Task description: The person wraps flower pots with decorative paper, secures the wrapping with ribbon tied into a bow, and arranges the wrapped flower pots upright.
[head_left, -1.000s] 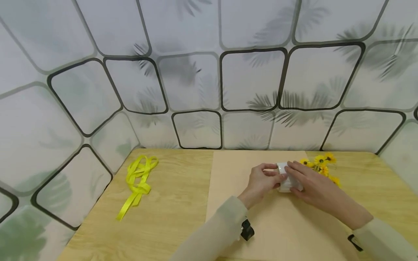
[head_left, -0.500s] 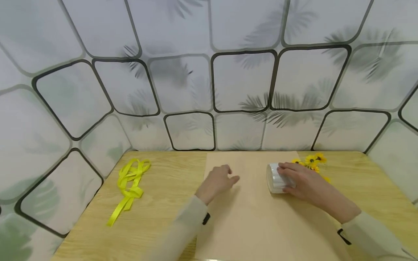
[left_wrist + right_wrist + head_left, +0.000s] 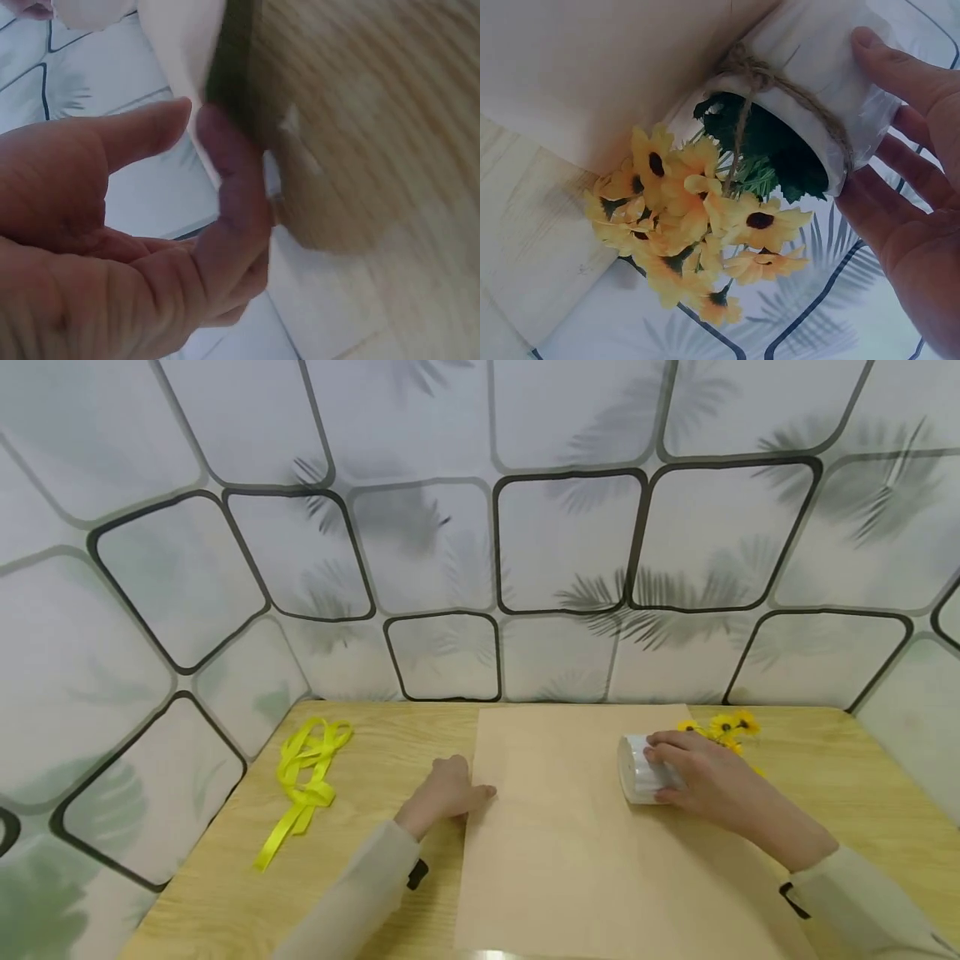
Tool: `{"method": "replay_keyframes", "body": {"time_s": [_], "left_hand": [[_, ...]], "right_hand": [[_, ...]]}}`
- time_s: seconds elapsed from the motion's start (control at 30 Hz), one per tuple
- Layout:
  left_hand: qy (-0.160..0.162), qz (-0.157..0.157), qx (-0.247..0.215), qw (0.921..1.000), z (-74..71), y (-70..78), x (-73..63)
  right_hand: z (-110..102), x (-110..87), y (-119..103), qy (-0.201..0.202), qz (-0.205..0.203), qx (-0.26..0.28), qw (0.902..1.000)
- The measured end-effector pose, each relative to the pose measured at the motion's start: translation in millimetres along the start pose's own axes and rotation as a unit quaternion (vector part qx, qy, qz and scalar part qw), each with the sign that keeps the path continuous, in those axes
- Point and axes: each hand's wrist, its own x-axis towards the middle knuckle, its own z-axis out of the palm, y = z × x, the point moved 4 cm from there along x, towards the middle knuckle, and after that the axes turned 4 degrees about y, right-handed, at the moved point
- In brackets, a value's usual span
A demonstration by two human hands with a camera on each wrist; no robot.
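My right hand grips a white flower pot that lies on its side on a sheet of light brown paper. In the right wrist view, twine is tied round the pot near its mouth, and yellow flowers with dark centres stick out. The thumb is on one side of the pot and the fingers on the other. My left hand is at the paper's left edge, thumb over the paper. In the left wrist view its thumb and index fingertip stand slightly apart by that edge.
A tangled yellow ribbon lies on the left of the wooden table. A patterned curtain-like backdrop stands behind the table and along its left side.
My left hand has left the pot and moved left across the paper to its left edge. The right hand keeps hold of the pot in much the same place.
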Motion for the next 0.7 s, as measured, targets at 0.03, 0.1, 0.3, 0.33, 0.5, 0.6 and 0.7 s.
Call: {"method": "replay_keyframes", "body": {"time_s": [0.03,0.1,0.3,0.33,0.5,0.6,0.7], "left_hand": [[0.004,0.001,-0.004,1.0,-0.2,-0.8,1.0],[0.009,-0.002,-0.031,0.9995,-0.8,-3.9,2.6],[0.021,-0.007,-0.102,0.9945,-2.5,-17.1,6.9],[0.022,-0.009,-0.112,0.9934,-2.5,-19.3,7.7],[-0.01,-0.01,-0.197,0.9804,-1.3,-26.9,9.2],[-0.036,-0.014,-0.222,0.9742,-0.7,-28.4,8.2],[-0.041,-0.014,-0.218,0.9749,0.0,-28.3,6.3]], "right_hand": [[-0.8,0.2,0.1,-0.002,0.0,0.001,1.0],[-2.0,0.8,0.2,-0.008,-0.001,0.003,1.0],[-4.8,-0.7,0.7,-0.029,0.012,0.034,0.9989],[-4.8,-1.2,1.1,-0.03,0.012,0.037,0.9988],[-4.3,-4.2,3.9,-0.014,-0.001,0.032,0.9994],[-4.4,-7.4,5.7,0.0,-0.011,0.032,0.9994],[-3.9,-11.3,7.5,0.009,-0.024,0.043,0.9988]]}}
